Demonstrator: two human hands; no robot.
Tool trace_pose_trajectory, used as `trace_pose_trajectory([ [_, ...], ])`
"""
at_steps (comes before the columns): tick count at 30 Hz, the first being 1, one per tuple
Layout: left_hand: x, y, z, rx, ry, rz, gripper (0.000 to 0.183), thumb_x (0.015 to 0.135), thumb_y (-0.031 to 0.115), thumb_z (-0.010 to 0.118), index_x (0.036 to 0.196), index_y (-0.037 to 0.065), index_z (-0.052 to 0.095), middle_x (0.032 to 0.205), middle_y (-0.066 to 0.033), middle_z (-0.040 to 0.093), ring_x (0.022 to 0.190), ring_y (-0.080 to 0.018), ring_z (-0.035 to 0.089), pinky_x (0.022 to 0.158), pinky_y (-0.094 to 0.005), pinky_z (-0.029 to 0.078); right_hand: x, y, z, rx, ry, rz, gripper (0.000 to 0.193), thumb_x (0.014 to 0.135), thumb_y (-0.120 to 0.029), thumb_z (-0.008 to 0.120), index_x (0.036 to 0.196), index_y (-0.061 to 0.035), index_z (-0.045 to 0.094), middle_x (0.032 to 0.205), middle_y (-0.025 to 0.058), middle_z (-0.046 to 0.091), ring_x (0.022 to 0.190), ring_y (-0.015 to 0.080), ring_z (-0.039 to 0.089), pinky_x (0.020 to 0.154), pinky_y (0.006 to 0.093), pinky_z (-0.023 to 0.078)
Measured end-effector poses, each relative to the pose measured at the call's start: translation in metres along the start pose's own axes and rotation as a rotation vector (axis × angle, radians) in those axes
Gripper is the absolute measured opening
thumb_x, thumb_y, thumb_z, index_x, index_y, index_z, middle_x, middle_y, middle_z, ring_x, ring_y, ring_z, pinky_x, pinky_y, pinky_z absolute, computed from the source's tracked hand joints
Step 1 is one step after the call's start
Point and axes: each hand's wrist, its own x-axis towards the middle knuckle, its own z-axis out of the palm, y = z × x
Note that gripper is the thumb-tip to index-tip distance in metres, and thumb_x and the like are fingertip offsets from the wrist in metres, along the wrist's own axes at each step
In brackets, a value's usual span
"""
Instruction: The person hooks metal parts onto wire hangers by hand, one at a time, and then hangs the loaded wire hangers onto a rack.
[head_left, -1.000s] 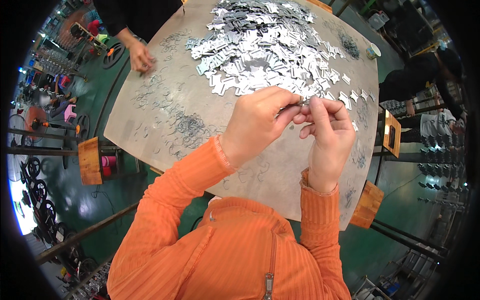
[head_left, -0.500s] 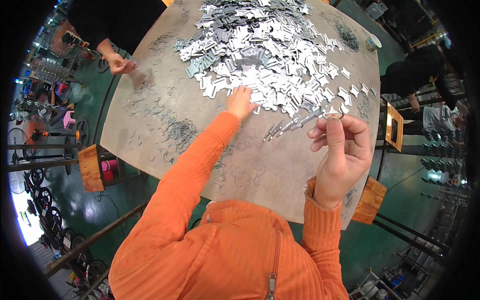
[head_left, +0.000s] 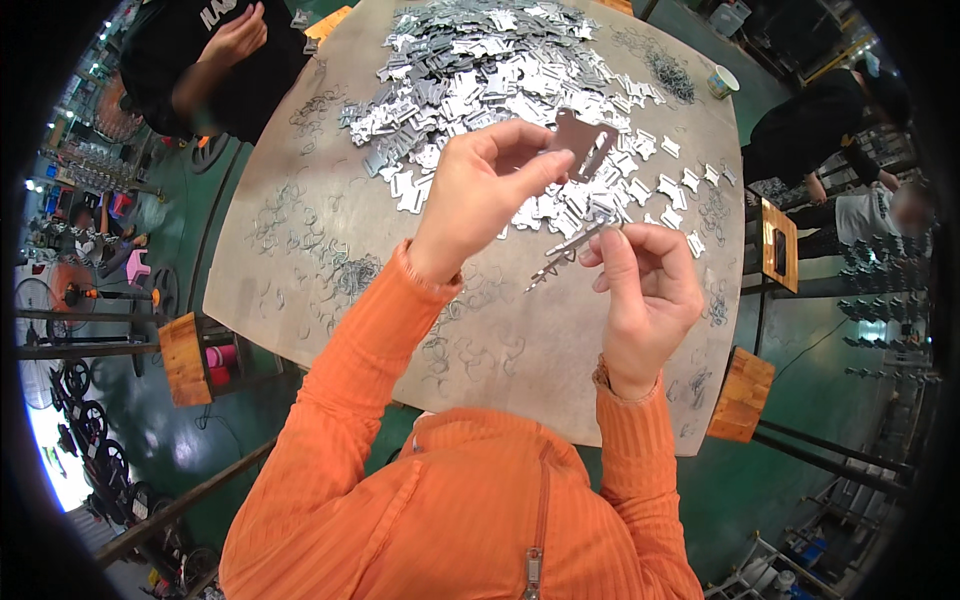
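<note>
Raised over the table, my left hand (head_left: pixel 480 190) pinches a flat slotted metal plate (head_left: pixel 582 145) between thumb and fingers. To its right and nearer me, my right hand (head_left: pixel 645 290) is closed, thumb against fingers, on a row of thin metal plates (head_left: pixel 565 258) seen nearly edge-on. The row slants down to the left from the fingertips; how it is held together is hard to make out. Just beyond both hands rises a large heap of similar silver plates (head_left: pixel 480 80). Small curved wire pieces (head_left: pixel 350 275) lie scattered on the table to the left.
The brown tabletop (head_left: pixel 520 385) reaches toward my body. More wire pieces (head_left: pixel 670 75) and a paper cup (head_left: pixel 722 82) are at the far right. One person in black (head_left: pixel 215 75) is at the left side, another (head_left: pixel 815 130) at the right. Wooden stools (head_left: pixel 740 395) flank the table.
My left hand has come up from the heap's near edge with a plate in it. My right hand has shifted slightly left with its row of plates. The left-side person's hand has risen.
</note>
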Motion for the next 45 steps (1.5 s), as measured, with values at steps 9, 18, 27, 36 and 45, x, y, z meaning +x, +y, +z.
trace_pose_trajectory([
  [9,-0.031,0.044,0.003,0.076,0.007,0.098,0.015,0.08,0.003,0.064,0.092,-0.004,0.059,0.082,-0.0058,0.064,0.073,-0.0089,0.06,0.066,-0.0207,0.049,-0.001,0.002,0.011,-0.074,-0.014,-0.096,0.007,0.082,0.001,0.062,0.081,0.0034,0.055,0.071,0.0062,0.062,0.06,0.0096,0.06,0.053,0.0203,0.047],
  [18,-0.044,0.052,0.002,0.183,0.067,0.134,0.015,0.078,0.005,0.067,0.088,-0.003,0.061,0.079,-0.0036,0.063,0.071,-0.0061,0.059,0.063,-0.0189,0.047,-0.008,-0.003,0.02,-0.097,-0.014,-0.115,0.006,0.081,0.001,0.062,0.08,0.0028,0.056,0.069,0.0058,0.062,0.059,0.0101,0.061,0.053,0.0206,0.048],
  [27,-0.042,0.061,-0.004,0.367,0.05,0.422,0.015,0.079,0.01,0.063,0.087,-0.003,0.062,0.067,-0.0047,0.062,0.06,-0.0071,0.058,0.054,-0.0204,0.044,-0.01,-0.015,0.031,-0.364,0.135,-0.334,0.018,0.072,-0.004,0.074,0.082,-0.0006,0.06,0.068,0.0024,0.059,0.054,0.0061,0.052,0.048,0.0188,0.038],
  [36,-0.033,0.047,-0.016,0.025,-0.019,0.438,0.014,0.079,0.009,0.058,0.081,-0.005,0.061,0.064,-0.0054,0.061,0.055,-0.0071,0.054,0.052,-0.0214,0.043,-0.129,0.176,0.06,-0.713,-0.962,0.019,0.009,0.077,-0.017,0.062,0.082,-0.0109,0.058,0.083,0.0077,0.059,0.071,0.0297,0.06,0.061,0.0409,0.047],
  [45,-0.038,0.048,-0.03,0.037,-0.005,0.425,0.012,0.079,0.008,0.058,0.082,-0.003,0.061,0.064,-0.0046,0.061,0.058,-0.0071,0.056,0.053,-0.0214,0.044,-0.152,0.214,0.096,-0.734,-1.313,-0.292,0.007,0.075,-0.015,0.058,0.081,-0.0139,0.059,0.087,0.0052,0.056,0.085,0.0233,0.058,0.066,0.0383,0.048],
])
